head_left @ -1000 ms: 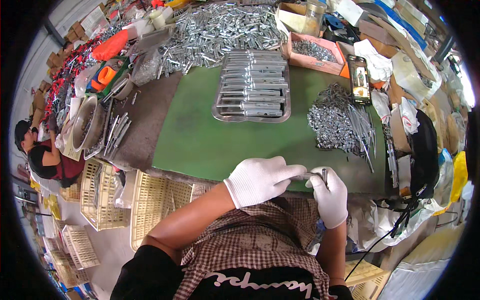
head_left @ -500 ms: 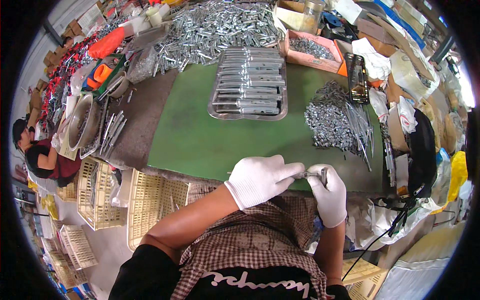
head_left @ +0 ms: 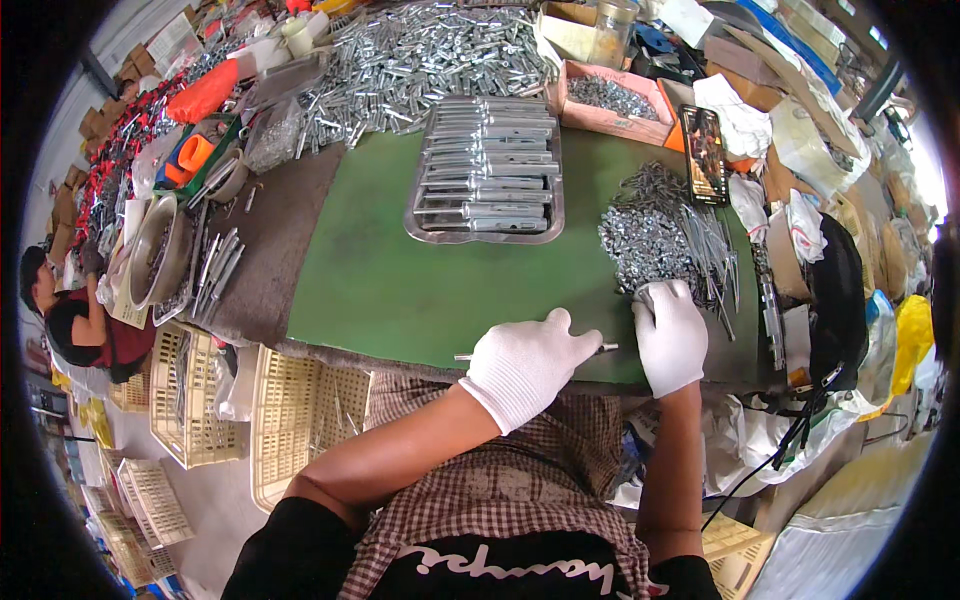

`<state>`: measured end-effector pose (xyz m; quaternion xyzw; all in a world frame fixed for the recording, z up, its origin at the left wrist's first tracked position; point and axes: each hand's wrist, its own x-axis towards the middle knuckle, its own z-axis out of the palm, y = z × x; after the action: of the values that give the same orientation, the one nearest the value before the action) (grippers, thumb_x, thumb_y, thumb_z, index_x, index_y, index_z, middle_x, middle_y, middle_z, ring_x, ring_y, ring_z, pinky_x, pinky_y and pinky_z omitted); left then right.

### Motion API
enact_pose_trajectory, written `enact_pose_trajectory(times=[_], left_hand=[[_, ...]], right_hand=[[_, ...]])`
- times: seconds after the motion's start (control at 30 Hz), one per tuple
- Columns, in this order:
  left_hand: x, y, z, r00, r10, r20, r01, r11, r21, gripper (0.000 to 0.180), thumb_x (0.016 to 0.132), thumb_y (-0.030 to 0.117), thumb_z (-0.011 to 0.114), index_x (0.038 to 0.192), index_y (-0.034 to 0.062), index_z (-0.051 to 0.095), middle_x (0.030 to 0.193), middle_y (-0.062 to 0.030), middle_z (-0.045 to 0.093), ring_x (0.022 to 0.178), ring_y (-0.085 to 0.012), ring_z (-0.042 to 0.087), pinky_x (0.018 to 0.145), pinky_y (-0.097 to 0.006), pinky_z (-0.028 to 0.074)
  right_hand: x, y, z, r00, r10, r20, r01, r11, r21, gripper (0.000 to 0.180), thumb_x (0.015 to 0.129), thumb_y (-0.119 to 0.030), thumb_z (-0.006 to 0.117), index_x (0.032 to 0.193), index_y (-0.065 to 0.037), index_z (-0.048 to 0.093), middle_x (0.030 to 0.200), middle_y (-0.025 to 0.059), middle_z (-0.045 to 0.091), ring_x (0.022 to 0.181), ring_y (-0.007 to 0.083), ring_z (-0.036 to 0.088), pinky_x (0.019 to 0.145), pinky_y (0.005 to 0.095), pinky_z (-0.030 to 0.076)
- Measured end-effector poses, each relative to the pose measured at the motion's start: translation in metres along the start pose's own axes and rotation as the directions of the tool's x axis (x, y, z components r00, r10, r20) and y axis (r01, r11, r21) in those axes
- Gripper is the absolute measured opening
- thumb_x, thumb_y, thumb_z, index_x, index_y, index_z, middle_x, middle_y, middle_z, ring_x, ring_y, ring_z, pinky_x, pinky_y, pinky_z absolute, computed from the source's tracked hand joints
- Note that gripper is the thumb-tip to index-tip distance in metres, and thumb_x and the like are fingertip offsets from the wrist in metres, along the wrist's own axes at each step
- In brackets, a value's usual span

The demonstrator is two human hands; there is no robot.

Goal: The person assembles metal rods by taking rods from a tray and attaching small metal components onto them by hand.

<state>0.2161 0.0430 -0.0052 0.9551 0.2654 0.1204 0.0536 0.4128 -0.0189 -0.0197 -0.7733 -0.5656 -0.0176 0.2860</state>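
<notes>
Both my hands wear white gloves at the near edge of a green mat (head_left: 400, 290). My left hand (head_left: 528, 362) is closed around a thin metal rod (head_left: 606, 348) that sticks out on both sides of the fist. My right hand (head_left: 670, 332) lies palm down at the near edge of a heap of small metal screws and long pins (head_left: 660, 235), fingers in the pile. A metal tray (head_left: 488, 182) of stacked flat metal parts lies beyond, in the middle of the mat.
A big pile of metal parts (head_left: 430, 50) fills the far table. A pink box of screws (head_left: 612, 100) and a phone (head_left: 703, 152) sit at right. Bowls (head_left: 152, 250), tools and yellow crates (head_left: 190, 400) are at left, where another person (head_left: 70, 320) sits.
My hands were together in front of my chest, working one small piece. Now they have parted: the right has gone forward to the screw heap, the left keeps the rod.
</notes>
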Motion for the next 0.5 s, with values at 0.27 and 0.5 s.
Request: enact_pose_trajectory(times=[0.27, 0.5], left_hand=[[0.001, -0.002, 0.001, 0.998, 0.027, -0.051, -0.028, 0.999, -0.034, 0.016, 0.084, 0.019, 0.062, 0.099, 0.025, 0.065, 0.073, -0.0058, 0.05, 0.049, -0.0202, 0.059, 0.043, -0.035, 0.048], [0.002, -0.002, 0.001, 0.997, 0.036, -0.069, -0.037, 0.999, -0.024, 0.019, 0.084, 0.021, 0.063, 0.102, 0.0242, 0.066, 0.073, -0.0054, 0.049, 0.049, -0.0204, 0.058, 0.043, -0.036, 0.048]], right_hand=[[-0.025, -0.024, -0.028, 0.988, -0.045, 0.15, -0.006, 0.948, 0.319, 0.011, 0.079, -0.005, 0.069, 0.09, -0.006, 0.066, 0.088, 0.0137, 0.067, 0.076, 0.031, 0.066, 0.068, 0.0367, 0.052], [-0.035, -0.02, -0.007, 0.993, -0.098, 0.071, 0.075, 0.958, 0.277, 0.013, 0.079, -0.008, 0.071, 0.09, -0.008, 0.063, 0.086, 0.0125, 0.065, 0.075, 0.0341, 0.063, 0.065, 0.0428, 0.05]])
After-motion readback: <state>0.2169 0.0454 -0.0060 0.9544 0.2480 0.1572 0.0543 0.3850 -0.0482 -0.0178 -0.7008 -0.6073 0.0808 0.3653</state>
